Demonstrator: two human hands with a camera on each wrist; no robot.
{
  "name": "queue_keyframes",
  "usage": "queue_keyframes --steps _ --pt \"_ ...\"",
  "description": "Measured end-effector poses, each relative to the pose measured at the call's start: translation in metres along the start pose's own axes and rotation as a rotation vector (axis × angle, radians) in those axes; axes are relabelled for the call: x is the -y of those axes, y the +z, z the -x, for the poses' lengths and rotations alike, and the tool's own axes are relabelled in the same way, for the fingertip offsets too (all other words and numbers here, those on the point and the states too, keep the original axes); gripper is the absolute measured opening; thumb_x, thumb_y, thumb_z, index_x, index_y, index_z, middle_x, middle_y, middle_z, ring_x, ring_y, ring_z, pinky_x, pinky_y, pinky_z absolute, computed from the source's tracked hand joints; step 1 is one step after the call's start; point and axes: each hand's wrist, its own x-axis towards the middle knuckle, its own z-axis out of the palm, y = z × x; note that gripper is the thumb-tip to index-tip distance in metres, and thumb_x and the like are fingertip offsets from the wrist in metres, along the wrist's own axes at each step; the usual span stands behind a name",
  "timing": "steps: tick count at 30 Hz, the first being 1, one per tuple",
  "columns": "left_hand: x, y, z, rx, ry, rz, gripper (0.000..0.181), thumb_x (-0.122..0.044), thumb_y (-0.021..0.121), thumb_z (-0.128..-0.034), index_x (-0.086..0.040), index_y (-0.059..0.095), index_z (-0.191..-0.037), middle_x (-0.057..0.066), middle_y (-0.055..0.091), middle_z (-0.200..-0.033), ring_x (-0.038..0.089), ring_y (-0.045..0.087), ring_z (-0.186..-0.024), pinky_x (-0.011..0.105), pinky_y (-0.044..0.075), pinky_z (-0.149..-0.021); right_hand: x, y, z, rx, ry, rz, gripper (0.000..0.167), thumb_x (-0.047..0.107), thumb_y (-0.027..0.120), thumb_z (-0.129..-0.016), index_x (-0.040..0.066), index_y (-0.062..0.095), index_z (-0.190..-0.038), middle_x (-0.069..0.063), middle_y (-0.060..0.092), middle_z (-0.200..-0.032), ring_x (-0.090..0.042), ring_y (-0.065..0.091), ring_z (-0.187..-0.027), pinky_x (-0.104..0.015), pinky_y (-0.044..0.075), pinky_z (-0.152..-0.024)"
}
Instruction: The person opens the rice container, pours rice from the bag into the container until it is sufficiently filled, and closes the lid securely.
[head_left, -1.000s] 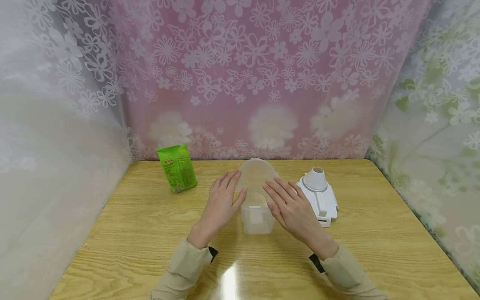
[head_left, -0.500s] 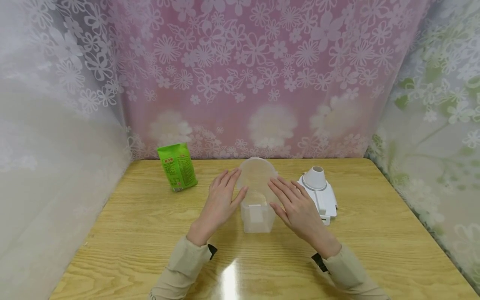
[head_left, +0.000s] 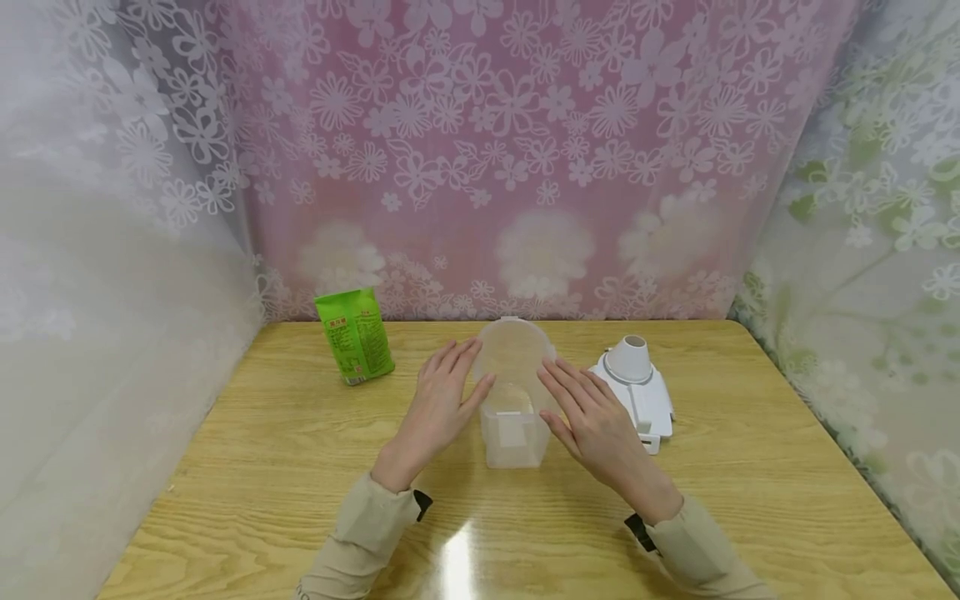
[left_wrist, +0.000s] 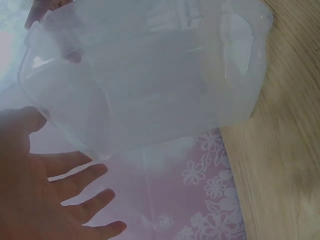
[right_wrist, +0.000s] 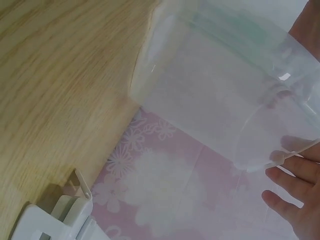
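A translucent plastic container point(head_left: 514, 442) stands upright on the table between my hands, its rounded open top toward me. My left hand point(head_left: 437, 400) is at its left side with fingers extended. In the left wrist view the thumb and forefinger touch or nearly touch the container's point(left_wrist: 150, 80) rim, and the other fingers point(left_wrist: 95, 197) are spread apart. On the other side, my right hand point(head_left: 592, 417) has its fingers extended too. The right wrist view shows its fingertips point(right_wrist: 287, 182) at the edge of the container point(right_wrist: 210, 95). Neither hand curls around it.
A white flat piece with a cone-shaped spout point(head_left: 631, 358) lies just right of my right hand. At the back left stands a green printed bag point(head_left: 356, 337). Flowered curtains point(head_left: 510, 167) hang behind the wooden table point(head_left: 262, 467) and along both sides.
My right hand has shifted slightly outward to the right along the container's edge. The left hand and the container stay almost where they were.
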Motion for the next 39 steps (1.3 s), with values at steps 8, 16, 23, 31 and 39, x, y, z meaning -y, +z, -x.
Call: queue_keyframes --steps 8,16,23,31,39 --pt "0.015 -0.019 -0.003 -0.187 0.065 0.083 0.044 -0.023 0.058 -0.1045 -0.003 0.054 -0.144 0.016 0.056 -0.144 0.037 0.050 -0.135 0.053 0.041 -0.112 -0.001 -0.001 0.000 -0.013 0.010 -0.016 0.063 0.047 0.029 -0.111 -0.001 0.060 -0.139 -0.017 0.058 -0.143 -0.033 0.055 -0.132 -0.051 0.045 -0.104" --pt "0.059 -0.051 0.009 -0.366 -0.081 0.083 0.020 -0.010 0.065 -0.0995 -0.001 0.069 -0.117 0.014 0.070 -0.108 0.030 0.069 -0.091 0.045 0.058 -0.072 -0.002 -0.003 0.003 -0.006 0.019 -0.034 0.063 0.047 0.030 -0.111 -0.001 0.060 -0.139 -0.018 0.057 -0.144 -0.034 0.054 -0.132 -0.052 0.046 -0.103" --pt "0.110 -0.070 0.017 -0.474 -0.339 0.176 0.042 -0.022 0.069 -0.0982 0.005 0.052 -0.125 0.024 0.055 -0.118 0.038 0.058 -0.099 0.050 0.052 -0.085 -0.002 -0.003 0.003 -0.023 0.014 -0.038 0.062 0.047 0.032 -0.110 -0.001 0.060 -0.139 -0.018 0.058 -0.142 -0.034 0.055 -0.132 -0.051 0.046 -0.103" --pt "0.153 -0.068 0.019 -0.437 -0.464 0.281 0.087 -0.034 0.077 -0.0910 -0.002 0.027 -0.154 0.026 0.033 -0.149 0.043 0.041 -0.132 0.054 0.039 -0.107 -0.001 -0.001 0.002 -0.012 0.011 -0.049 0.062 0.047 0.032 -0.111 -0.001 0.059 -0.139 -0.018 0.058 -0.143 -0.034 0.054 -0.132 -0.051 0.045 -0.104" --pt "0.182 -0.058 0.018 -0.055 -0.570 0.421 0.109 -0.042 0.075 -0.0915 -0.009 -0.001 -0.162 0.027 0.014 -0.164 0.047 0.020 -0.149 0.063 0.026 -0.117 0.000 0.000 0.000 -0.008 0.010 -0.055 0.060 0.046 0.032 -0.111 0.001 0.058 -0.142 -0.017 0.057 -0.144 -0.033 0.053 -0.134 -0.052 0.047 -0.103"
